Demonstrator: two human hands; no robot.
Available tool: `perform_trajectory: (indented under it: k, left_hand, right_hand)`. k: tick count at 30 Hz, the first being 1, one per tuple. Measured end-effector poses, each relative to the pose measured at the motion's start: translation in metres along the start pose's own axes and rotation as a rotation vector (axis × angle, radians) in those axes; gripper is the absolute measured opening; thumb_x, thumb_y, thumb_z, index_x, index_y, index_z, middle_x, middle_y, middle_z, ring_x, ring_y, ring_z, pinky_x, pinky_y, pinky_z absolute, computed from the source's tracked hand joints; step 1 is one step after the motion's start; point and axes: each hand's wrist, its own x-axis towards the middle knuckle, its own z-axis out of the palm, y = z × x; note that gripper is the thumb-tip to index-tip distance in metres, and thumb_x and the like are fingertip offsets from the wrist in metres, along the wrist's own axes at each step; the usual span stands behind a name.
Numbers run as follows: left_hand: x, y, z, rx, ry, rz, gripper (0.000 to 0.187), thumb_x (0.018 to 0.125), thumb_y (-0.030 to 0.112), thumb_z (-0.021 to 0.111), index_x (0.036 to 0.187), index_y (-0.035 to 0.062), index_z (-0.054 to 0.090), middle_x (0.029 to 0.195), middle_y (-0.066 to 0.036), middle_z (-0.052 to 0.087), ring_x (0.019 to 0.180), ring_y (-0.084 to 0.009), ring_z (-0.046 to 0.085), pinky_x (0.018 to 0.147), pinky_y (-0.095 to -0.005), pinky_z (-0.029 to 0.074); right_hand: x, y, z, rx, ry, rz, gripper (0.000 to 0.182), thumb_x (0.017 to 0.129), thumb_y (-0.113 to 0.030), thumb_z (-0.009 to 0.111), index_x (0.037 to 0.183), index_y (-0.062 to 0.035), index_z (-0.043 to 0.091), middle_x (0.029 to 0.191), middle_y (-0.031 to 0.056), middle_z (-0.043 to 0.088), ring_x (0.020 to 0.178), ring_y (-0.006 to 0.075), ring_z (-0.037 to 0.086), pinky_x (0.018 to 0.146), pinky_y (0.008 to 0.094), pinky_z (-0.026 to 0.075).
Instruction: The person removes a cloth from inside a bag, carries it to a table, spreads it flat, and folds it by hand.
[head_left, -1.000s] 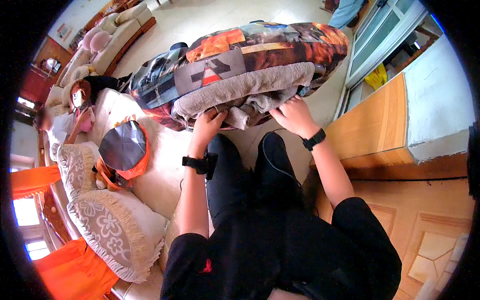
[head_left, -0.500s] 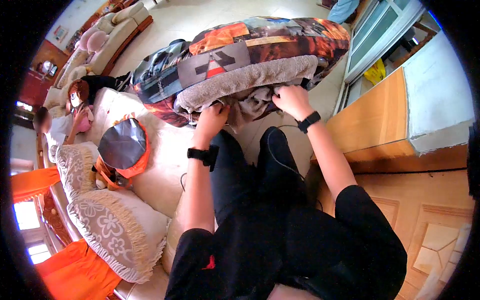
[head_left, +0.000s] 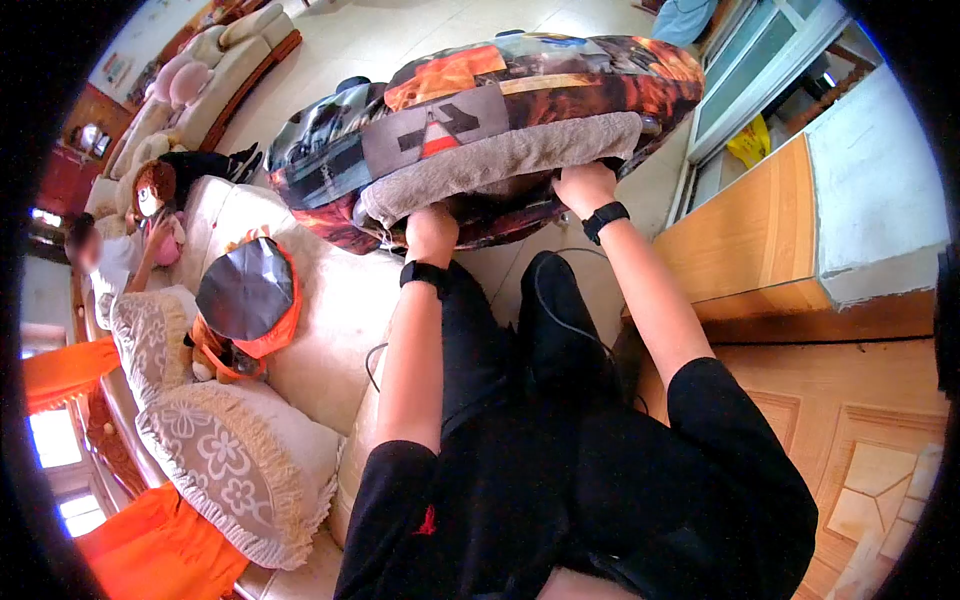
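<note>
Folded blanket, printed in orange and dark pictures with a grey-beige fleece edge, is held up over the floor in front of the sofa. Left hand and right hand reach under its lower edge. Their fingers are hidden there, so I cannot tell if they are closed.

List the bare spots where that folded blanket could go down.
Free: the cream sofa seat between the left hand and the black-and-orange bag; the tiled floor beyond the blanket. Crowded: the sofa's left end, with the bag, floral cushion and a seated person. The right hand is close beside the wooden cabinet.
</note>
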Motion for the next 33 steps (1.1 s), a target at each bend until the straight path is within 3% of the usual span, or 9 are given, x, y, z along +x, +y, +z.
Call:
perform_trajectory:
  k: [8, 17, 19, 22, 25, 27, 30, 31, 33]
  left_hand:
    - [-0.028, 0.036, -0.046, 0.007, 0.018, -0.186, 0.030, 0.080, 0.025, 0.059, 0.078, -0.0041, 0.063, 0.079, -0.024, 0.061, 0.074, -0.0383, 0.060, 0.067, -0.0445, 0.050]
    - [-0.061, 0.066, -0.048, -0.042, 0.229, 0.186, 0.014, 0.082, 0.011, 0.055, 0.090, -0.0005, 0.055, 0.083, -0.018, 0.057, 0.086, -0.0350, 0.052, 0.077, -0.0427, 0.045]
    - [-0.078, 0.066, -0.043, -0.067, 0.275, 0.201, 0.027, 0.081, 0.006, 0.055, 0.107, -0.0025, 0.055, 0.113, -0.019, 0.056, 0.106, -0.0349, 0.050, 0.093, -0.0415, 0.040]
    - [-0.091, 0.057, -0.051, -0.255, 0.225, 0.072, 0.039, 0.081, 0.005, 0.056, 0.119, 0.0001, 0.051, 0.125, -0.022, 0.049, 0.118, -0.0337, 0.047, 0.097, -0.0387, 0.038]
    - [-0.097, 0.048, -0.056, -1.297, 0.458, -0.463, 0.024, 0.090, 0.007, 0.052, 0.112, -0.0004, 0.055, 0.112, -0.013, 0.059, 0.101, -0.0196, 0.058, 0.082, -0.0295, 0.046]
    - [-0.093, 0.046, -0.086, -0.821, 0.521, -0.317, 0.017, 0.091, 0.006, 0.051, 0.107, 0.0000, 0.057, 0.103, -0.009, 0.061, 0.093, -0.0138, 0.058, 0.077, -0.0261, 0.046]
    - [-0.070, 0.063, -0.134, -0.241, 0.646, -0.052, 0.022, 0.084, 0.007, 0.061, 0.105, 0.0022, 0.057, 0.101, -0.012, 0.060, 0.094, -0.0239, 0.056, 0.083, -0.0338, 0.043]
    - [-0.059, 0.065, -0.144, -0.020, 0.677, 0.082, 0.025, 0.082, 0.010, 0.063, 0.105, 0.0027, 0.058, 0.103, -0.013, 0.059, 0.097, -0.0266, 0.055, 0.087, -0.0365, 0.041]
    - [-0.037, 0.073, -0.153, 0.028, 0.625, 0.162, 0.032, 0.077, 0.014, 0.068, 0.106, 0.0040, 0.057, 0.104, -0.014, 0.058, 0.099, -0.0320, 0.053, 0.090, -0.0414, 0.038]
  right_hand:
    - [-0.037, 0.002, -0.001, 0.261, 0.443, -0.264, 0.030, 0.081, -0.027, 0.053, 0.057, -0.0091, 0.060, 0.058, 0.0101, 0.060, 0.052, 0.0305, 0.059, 0.054, 0.0427, 0.047]
    - [-0.061, 0.004, 0.004, 0.239, 0.526, -0.367, 0.020, 0.085, -0.023, 0.053, 0.071, -0.0091, 0.056, 0.074, 0.0040, 0.056, 0.078, 0.0227, 0.050, 0.072, 0.0363, 0.037]
    - [-0.062, 0.009, -0.001, 0.271, 0.515, -0.375, 0.015, 0.083, -0.020, 0.054, 0.075, -0.0078, 0.058, 0.076, 0.0043, 0.057, 0.078, 0.0241, 0.052, 0.073, 0.0379, 0.039]
    - [-0.067, 0.015, -0.009, 0.846, 0.418, -0.230, 0.012, 0.084, -0.012, 0.058, 0.092, -0.0037, 0.059, 0.087, 0.0105, 0.061, 0.081, 0.0278, 0.058, 0.076, 0.0383, 0.045]
    - [-0.067, 0.025, -0.020, 1.640, 0.288, 0.131, 0.021, 0.090, -0.017, 0.055, 0.105, -0.0032, 0.051, 0.099, 0.0074, 0.058, 0.087, 0.0152, 0.059, 0.079, 0.0290, 0.046]
    - [-0.064, 0.037, -0.037, 1.725, 0.397, 0.208, 0.025, 0.089, -0.016, 0.058, 0.108, -0.0031, 0.048, 0.100, 0.0066, 0.055, 0.085, 0.0140, 0.058, 0.078, 0.0279, 0.046]
    - [-0.056, 0.046, -0.066, 0.914, 0.713, 0.041, 0.030, 0.079, -0.013, 0.068, 0.103, -0.0053, 0.052, 0.101, 0.0082, 0.055, 0.093, 0.0184, 0.056, 0.081, 0.0312, 0.045]
    - [-0.052, 0.044, -0.083, 0.915, 0.714, 0.039, 0.030, 0.079, -0.013, 0.068, 0.103, -0.0053, 0.052, 0.101, 0.0082, 0.055, 0.093, 0.0184, 0.056, 0.081, 0.0312, 0.045]
    - [-0.042, 0.036, -0.111, 0.475, 0.786, -0.401, 0.037, 0.073, -0.015, 0.071, 0.104, -0.0064, 0.053, 0.104, 0.0089, 0.055, 0.098, 0.0239, 0.053, 0.086, 0.0358, 0.042]
